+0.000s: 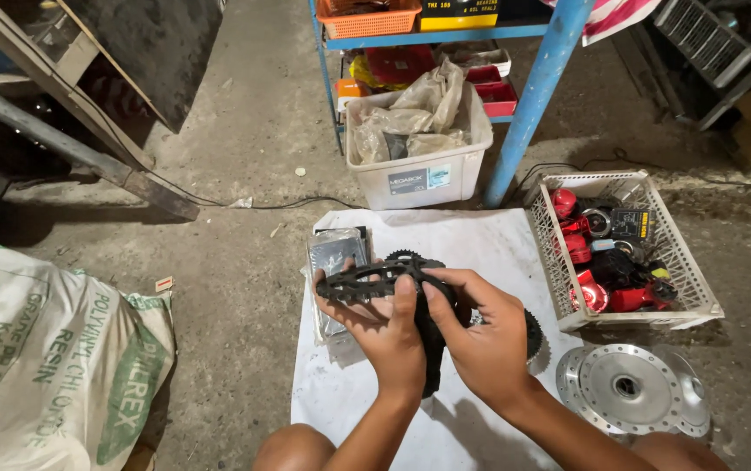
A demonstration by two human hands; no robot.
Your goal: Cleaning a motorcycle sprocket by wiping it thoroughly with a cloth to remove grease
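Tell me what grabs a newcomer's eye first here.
Dead centre, the left hand and right hand together hold a black sprocket over a white sheet on the concrete floor. To the right sits a white basket of red and black parts, with shiny silver hub discs just below it.

Workshop, most likely a small motorcycle or bike repair spot, with work done on the floor. Bare concrete floor (pixel 253 131) is seen, stained and dusty, with a white sheet (pixel 480 244) laid out as a work area. A blue metal shelf rack (pixel 536 87) is stocked with boxes and an orange basket (pixel 367 19). Bagged parts are kept in a white plastic tub (pixel 419 174). Red and black parts are piled in a white crate (pixel 680 279). A silver wheel hub (pixel 632 388) and a black sprocket (pixel 375 281) are present. A resin sack (pixel 44 349) is dumped at the left.
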